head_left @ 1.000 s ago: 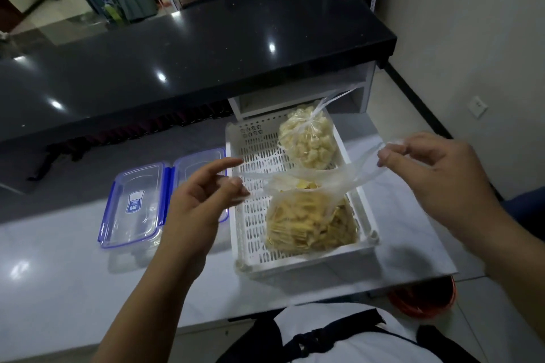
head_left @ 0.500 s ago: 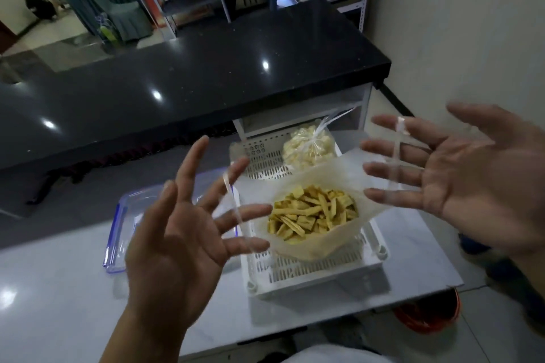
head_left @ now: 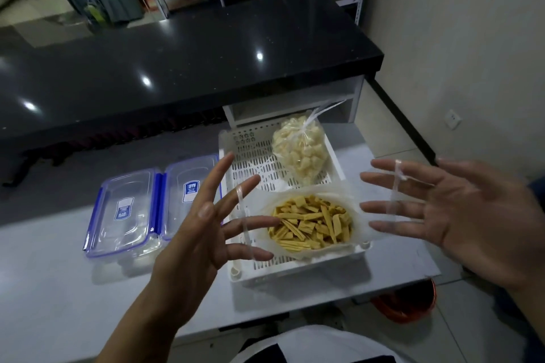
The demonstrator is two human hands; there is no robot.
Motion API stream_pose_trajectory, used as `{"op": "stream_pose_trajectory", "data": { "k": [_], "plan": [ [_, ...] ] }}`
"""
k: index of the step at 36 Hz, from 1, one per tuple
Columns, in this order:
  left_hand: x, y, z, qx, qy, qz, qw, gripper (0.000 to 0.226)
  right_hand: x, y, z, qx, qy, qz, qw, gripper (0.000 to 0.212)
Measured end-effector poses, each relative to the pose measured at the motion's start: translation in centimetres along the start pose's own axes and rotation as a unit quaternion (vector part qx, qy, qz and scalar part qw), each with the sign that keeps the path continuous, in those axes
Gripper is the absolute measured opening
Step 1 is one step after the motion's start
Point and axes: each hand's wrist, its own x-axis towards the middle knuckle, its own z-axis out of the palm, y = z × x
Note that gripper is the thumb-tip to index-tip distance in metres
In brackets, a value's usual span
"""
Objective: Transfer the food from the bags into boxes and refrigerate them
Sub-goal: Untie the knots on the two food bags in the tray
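Left hand [head_left: 188, 233] and right hand [head_left: 460, 209], fingers spread, stretch bag of yellow strips [head_left: 309, 225] open at centre frame. Film thin, limp; take hold at rim.

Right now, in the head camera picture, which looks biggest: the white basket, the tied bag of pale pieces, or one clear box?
1. white basket
2. clear box
3. tied bag of pale pieces, though it lies farther back, so that is less sure.
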Motion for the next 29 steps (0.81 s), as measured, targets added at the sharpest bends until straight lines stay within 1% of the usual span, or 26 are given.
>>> {"op": "stream_pose_trajectory", "data": {
  "k": [2, 6, 9, 13, 15, 18, 20, 21, 24, 25, 27, 28, 29],
  "plan": [
    [0.1, 0.3, -0.4, 0.026, 0.003, -0.001, 1.0, 0.085, 0.0, 0.0, -1.8, -0.034, 0.027, -0.005, 0.999, 0.062],
    [0.1, 1.4, -1.8, 0.133, 0.027, -0.006, 0.991, 0.096, -0.2, -1.1, -4.7, -0.095, 0.068, -0.013, 0.993, 0.067],
    [0.3, 2.4, -3.3, 0.204, 0.042, 0.012, 0.978, 0.09, -0.1, -3.1, -5.5, -0.117, 0.096, -0.015, 0.988, 0.066],
    [2.0, 3.4, -4.4, 0.255, 0.065, 0.04, 0.964, 0.076, 1.5, -5.0, -3.1, -0.183, 0.117, -0.022, 0.976, 0.067],
    [3.6, 3.4, -4.3, 0.31, 0.066, 0.051, 0.947, 0.066, 3.0, -5.4, -1.9, -0.227, 0.134, -0.026, 0.964, 0.061],
    [6.6, 3.0, -4.0, 0.394, 0.046, 0.015, 0.918, 0.055, 5.7, -5.3, -0.6, -0.307, 0.16, -0.01, 0.938, 0.059],
    [8.8, 2.6, -3.8, 0.451, 0.028, 0.003, 0.892, 0.047, 7.6, -5.0, 0.0, -0.335, 0.164, 0.004, 0.928, 0.06],
    [9.9, 2.4, -3.7, 0.476, 0.02, 0.006, 0.879, 0.043, 8.5, -4.9, 0.3, -0.34, 0.165, 0.007, 0.926, 0.058],
    [13.0, 1.7, -3.3, 0.518, -0.008, 0.011, 0.855, 0.041, 11.4, -4.0, 0.4, -0.364, 0.154, 0.003, 0.918, 0.034],
    [14.1, 1.4, -3.2, 0.526, -0.014, 0.014, 0.85, 0.041, 12.4, -3.4, 0.2, -0.382, 0.156, -0.003, 0.911, 0.034],
    [16.7, 0.6, -3.0, 0.546, -0.019, 0.018, 0.837, 0.042, 14.6, -2.0, -0.8, -0.431, 0.17, -0.007, 0.886, 0.053],
    [18.0, 0.1, -2.9, 0.564, -0.021, 0.018, 0.825, 0.042, 15.6, -1.2, -1.2, -0.467, 0.179, -0.005, 0.866, 0.061],
    [19.3, -0.5, -2.8, 0.584, -0.023, 0.017, 0.811, 0.043, 16.5, -0.4, -1.6, -0.505, 0.188, -0.004, 0.842, 0.063]
  ]
}}
